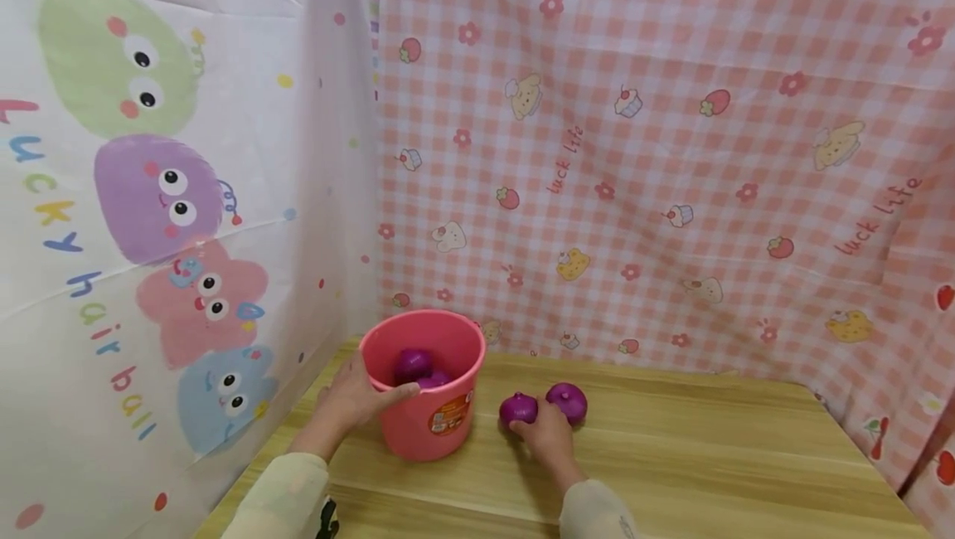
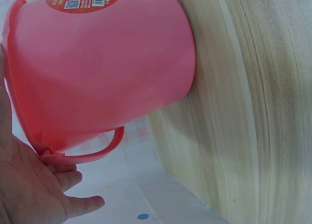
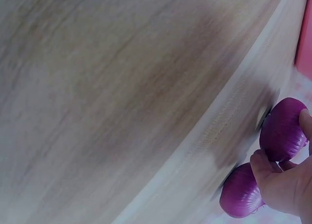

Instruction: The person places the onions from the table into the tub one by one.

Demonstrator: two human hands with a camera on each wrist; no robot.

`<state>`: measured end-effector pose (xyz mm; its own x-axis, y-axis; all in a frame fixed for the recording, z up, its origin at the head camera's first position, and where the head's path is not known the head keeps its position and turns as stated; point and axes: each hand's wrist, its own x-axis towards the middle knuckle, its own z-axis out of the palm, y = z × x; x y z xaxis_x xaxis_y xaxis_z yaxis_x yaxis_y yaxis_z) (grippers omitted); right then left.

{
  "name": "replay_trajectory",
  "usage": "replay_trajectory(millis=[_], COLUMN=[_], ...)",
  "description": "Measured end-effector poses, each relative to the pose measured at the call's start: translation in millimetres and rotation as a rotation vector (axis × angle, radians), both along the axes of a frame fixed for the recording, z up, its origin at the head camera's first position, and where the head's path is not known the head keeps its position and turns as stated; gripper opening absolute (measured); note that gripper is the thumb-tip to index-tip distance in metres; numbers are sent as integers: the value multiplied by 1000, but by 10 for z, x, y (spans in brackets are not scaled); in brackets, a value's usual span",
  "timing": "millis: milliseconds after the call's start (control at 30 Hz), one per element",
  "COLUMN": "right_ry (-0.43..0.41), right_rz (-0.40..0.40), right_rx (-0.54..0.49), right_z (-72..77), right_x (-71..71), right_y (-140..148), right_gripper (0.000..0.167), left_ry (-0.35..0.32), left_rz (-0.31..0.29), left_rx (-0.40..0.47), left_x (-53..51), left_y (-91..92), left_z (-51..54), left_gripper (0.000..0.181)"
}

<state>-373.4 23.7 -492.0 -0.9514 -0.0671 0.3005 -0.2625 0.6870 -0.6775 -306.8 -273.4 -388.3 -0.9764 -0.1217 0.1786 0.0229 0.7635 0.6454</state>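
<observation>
A pink plastic bucket (image 1: 403, 433) stands upright on the table, with purple onions (image 1: 413, 365) visible inside it. My left hand (image 1: 356, 394) holds the bucket's near left rim, the thumb lying along the edge. In the left wrist view, the other fingers spread outside, by the bucket's hanging handle (image 2: 92, 157). To the right of the bucket, my right hand (image 1: 550, 439) grips a purple onion (image 1: 518, 409) between thumb and fingers. Another purple onion (image 1: 569, 402) sits just right of those fingers. Both onions appear close together in the right wrist view, the gripped one (image 3: 282, 129) nearer the bucket.
The wood-grain table (image 1: 709, 448) extends to the right of the onions. Behind it hangs a pink checked cloth (image 1: 656, 191). A white cloth with cartoon figures (image 1: 313, 149) closes off the left side, near the bucket.
</observation>
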Motion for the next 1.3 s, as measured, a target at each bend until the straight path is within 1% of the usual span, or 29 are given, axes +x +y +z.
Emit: replay_trajectory(millis=[200,467,700,833,1000,1300], right_ry=[-11,-54,-110,-100,-79,0], right_rz=[8,51,77,80,70,40], right_rx=[-3,-19,-49,-44,-72,-128], right_z=[-1,18,42,67,146,286], right_x=[-1,9,27,35,55,84], right_y=[26,34,32,44,64,91], right_gripper=[53,55,60,63,64,56], left_ry=[-10,-14,-10,-14,-16,-17], left_rz=[5,4,6,3,3,3], left_rx=[2,-3,-6,-7,-12,-14], left_x=[16,31,30,33,38,43], left_y=[29,35,18,11,16,38], left_z=[26,70,59,47,47,52], left_gripper=[119,119,118,118,117,117])
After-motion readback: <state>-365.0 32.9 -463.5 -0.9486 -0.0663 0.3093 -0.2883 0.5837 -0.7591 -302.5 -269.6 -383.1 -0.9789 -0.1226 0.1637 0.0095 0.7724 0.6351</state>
